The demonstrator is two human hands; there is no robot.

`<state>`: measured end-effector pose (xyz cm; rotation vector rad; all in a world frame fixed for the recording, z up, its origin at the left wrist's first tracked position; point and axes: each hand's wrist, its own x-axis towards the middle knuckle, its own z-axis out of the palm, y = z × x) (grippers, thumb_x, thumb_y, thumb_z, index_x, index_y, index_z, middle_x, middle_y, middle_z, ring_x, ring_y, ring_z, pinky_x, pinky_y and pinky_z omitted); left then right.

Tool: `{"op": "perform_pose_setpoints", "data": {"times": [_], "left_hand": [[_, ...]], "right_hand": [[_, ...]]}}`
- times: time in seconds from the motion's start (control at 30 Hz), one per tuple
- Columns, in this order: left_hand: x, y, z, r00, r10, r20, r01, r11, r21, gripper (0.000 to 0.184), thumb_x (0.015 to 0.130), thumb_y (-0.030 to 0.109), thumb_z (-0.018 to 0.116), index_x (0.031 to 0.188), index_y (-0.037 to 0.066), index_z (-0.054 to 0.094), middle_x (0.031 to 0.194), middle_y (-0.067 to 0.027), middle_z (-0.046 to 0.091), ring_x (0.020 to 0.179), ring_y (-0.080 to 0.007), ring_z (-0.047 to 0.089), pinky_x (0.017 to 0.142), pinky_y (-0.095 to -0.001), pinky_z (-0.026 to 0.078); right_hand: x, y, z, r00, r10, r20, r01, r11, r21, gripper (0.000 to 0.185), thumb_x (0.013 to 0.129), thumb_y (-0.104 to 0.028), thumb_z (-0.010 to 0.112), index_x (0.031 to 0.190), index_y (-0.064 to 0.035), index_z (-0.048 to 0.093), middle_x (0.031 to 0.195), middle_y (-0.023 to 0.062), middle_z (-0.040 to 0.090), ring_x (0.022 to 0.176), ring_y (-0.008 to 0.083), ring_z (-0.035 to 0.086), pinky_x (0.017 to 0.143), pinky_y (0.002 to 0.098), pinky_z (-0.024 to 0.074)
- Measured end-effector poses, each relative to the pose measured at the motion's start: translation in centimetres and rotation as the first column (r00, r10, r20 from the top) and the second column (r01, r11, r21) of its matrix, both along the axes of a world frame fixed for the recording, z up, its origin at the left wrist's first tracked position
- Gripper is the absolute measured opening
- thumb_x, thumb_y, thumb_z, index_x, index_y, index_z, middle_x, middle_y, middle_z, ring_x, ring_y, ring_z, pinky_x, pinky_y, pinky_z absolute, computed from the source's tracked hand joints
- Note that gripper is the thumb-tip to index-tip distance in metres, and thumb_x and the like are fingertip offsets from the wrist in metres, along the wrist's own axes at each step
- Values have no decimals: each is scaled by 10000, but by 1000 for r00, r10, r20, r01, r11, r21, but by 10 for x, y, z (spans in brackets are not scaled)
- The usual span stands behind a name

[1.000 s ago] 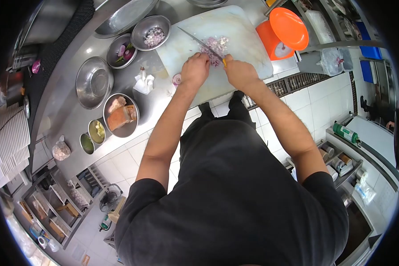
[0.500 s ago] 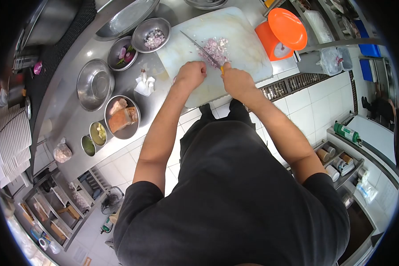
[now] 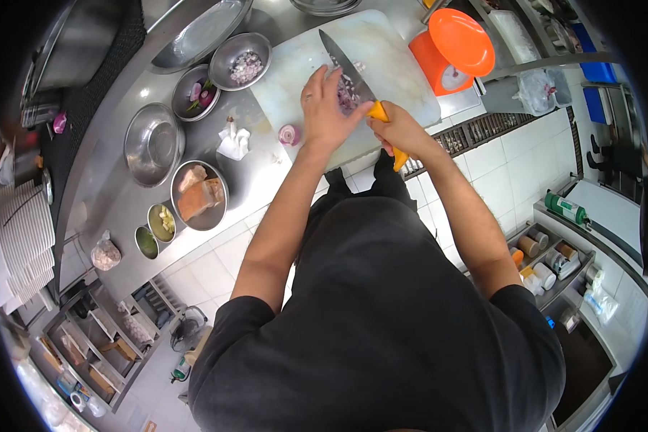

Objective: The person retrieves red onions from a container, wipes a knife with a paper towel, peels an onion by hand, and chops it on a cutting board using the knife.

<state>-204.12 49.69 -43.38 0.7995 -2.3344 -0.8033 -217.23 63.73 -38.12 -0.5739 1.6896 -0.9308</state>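
Note:
My right hand (image 3: 401, 131) is closed around the yellow handle of a kitchen knife (image 3: 349, 68). Its blade points away from me over the white cutting board (image 3: 403, 50), with the broad face turned up to view. Chopped onion (image 3: 347, 95) lies between the blade and my left hand (image 3: 326, 111). That hand is open, its fingers apart at the left side of the onion pieces and partly hiding them. A cut piece of onion (image 3: 289, 135) with a purple rim sits by the board's left edge, next to my left wrist.
Left of the board stand a bowl (image 3: 223, 74) of chopped onion, a bowl (image 3: 176, 101) of whole purple onions, a bare metal bowl (image 3: 140, 147) and a bowl (image 3: 222, 205) of meat chunks. A crumpled white cloth (image 3: 234, 142) lies nearby. An orange scale (image 3: 432, 61) stands at the right.
My left hand has opened from a closed fist and moved up beside the onion. The knife has turned so its blade face shows. The cut onion piece at the board's edge is now uncovered.

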Motion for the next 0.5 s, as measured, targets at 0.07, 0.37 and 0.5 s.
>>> {"op": "perform_pose_setpoints", "data": {"times": [0.07, 0.37, 0.5], "left_hand": [[-7, 0, -7, 996, -33, 80, 38, 997, -60, 1033, 828, 580, 835, 1600, 54, 395, 1650, -254, 335, 1542, -460, 288, 1267, -636, 166], [-24, -29, -30, 985, 143, 102, -127, 981, -150, 976, 917, 576, 736, 1643, 57, 340, 1698, -256, 272, 1580, -469, 228, 1275, -669, 87], [-29, -45, -41, 976, 216, 42, -207, 965, -158, 784, 948, 372, 730, 1574, 24, 412, 1650, -253, 339, 1552, -450, 292, 1279, -640, 137]], "right_hand": [[2, 6, -3, 993, -12, 113, 15, 999, -29, 208, 1006, -166, 633, 1050, 8, 528, 713, 43, 555, 488, 127, 526, 432, 317, 438], [2, 36, 25, 985, 57, 161, -60, 998, 12, 179, 988, -134, 615, 1085, 0, 545, 679, 24, 523, 473, 118, 495, 448, 312, 429], [-7, 60, 34, 989, 78, 124, -84, 996, 38, 194, 1009, -159, 617, 1099, -2, 548, 670, 24, 532, 476, 113, 507, 447, 316, 426]]}}
